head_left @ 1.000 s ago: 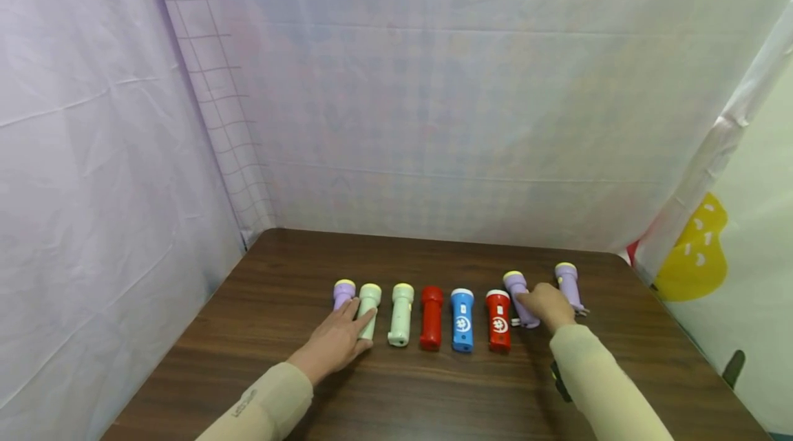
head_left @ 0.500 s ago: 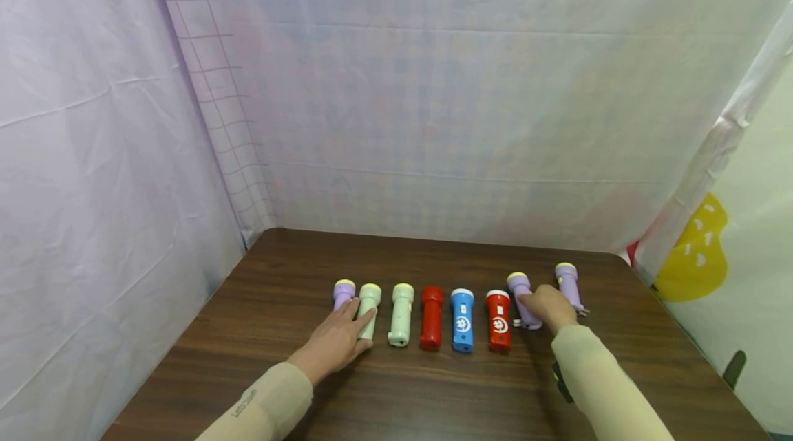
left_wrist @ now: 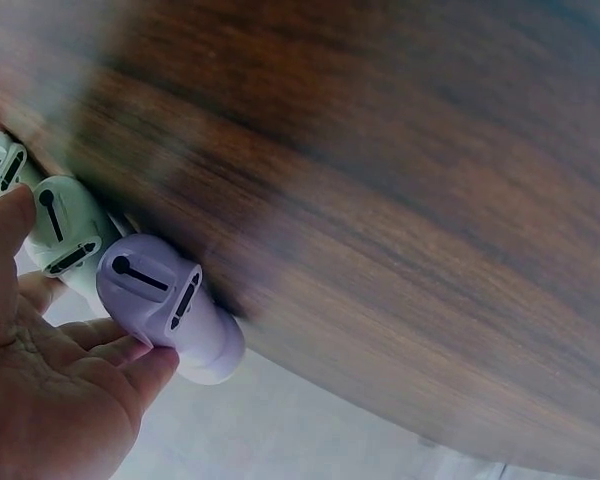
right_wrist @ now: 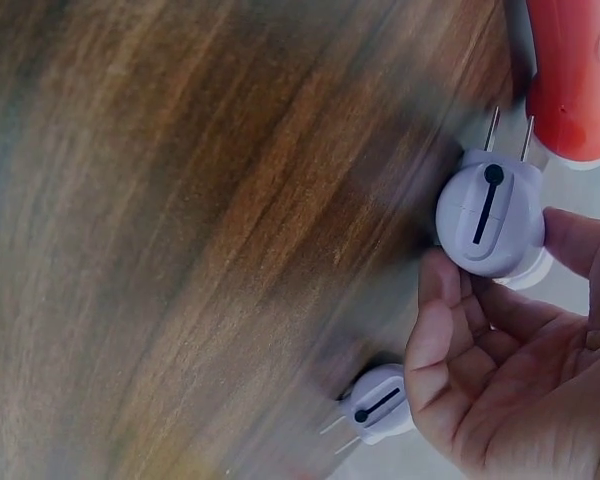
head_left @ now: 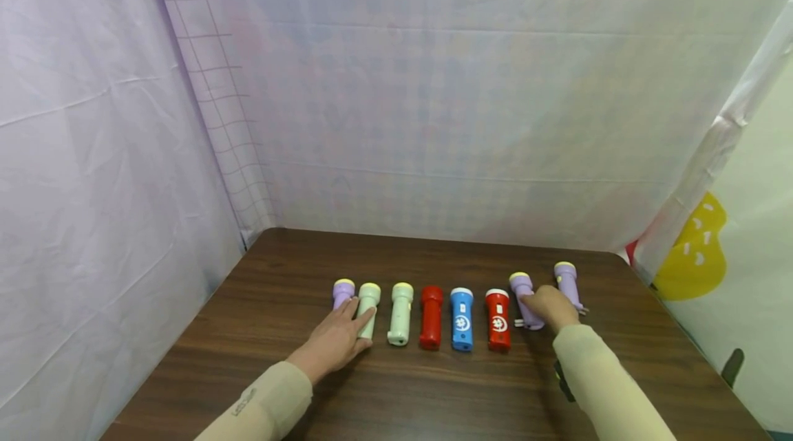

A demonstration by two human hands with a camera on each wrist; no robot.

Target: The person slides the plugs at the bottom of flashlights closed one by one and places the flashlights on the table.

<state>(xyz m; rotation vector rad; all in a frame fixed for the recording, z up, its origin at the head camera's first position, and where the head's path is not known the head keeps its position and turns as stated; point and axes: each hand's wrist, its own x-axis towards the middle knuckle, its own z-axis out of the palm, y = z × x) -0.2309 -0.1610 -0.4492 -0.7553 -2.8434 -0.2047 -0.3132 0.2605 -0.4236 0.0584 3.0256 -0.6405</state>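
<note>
A row of flashlights lies on the dark wooden table. My left hand [head_left: 331, 341] rests with fairly straight fingers over a purple flashlight [left_wrist: 145, 285] and a pale green flashlight [left_wrist: 72, 225] at the row's left end, partly hiding both. Toward the right, my right hand [head_left: 551, 307] holds another purple flashlight [right_wrist: 490, 220] between thumb and curled fingers. Two metal plug prongs stick out from that flashlight's side near its tail. Beyond this hand lies one more purple flashlight [head_left: 566, 283], also with prongs out [right_wrist: 378, 405].
Between the hands lie a second pale green flashlight [head_left: 401, 314], a plain red one [head_left: 431, 317], a blue one [head_left: 462, 319] and a red one with a white emblem [head_left: 498, 320]. The table [head_left: 396, 400] meets a hanging white cloth [head_left: 434, 117] at the back.
My right hand and the purple flashlight it holds have shifted slightly right, away from the red flashlight with the emblem. The left hand has stayed in place.
</note>
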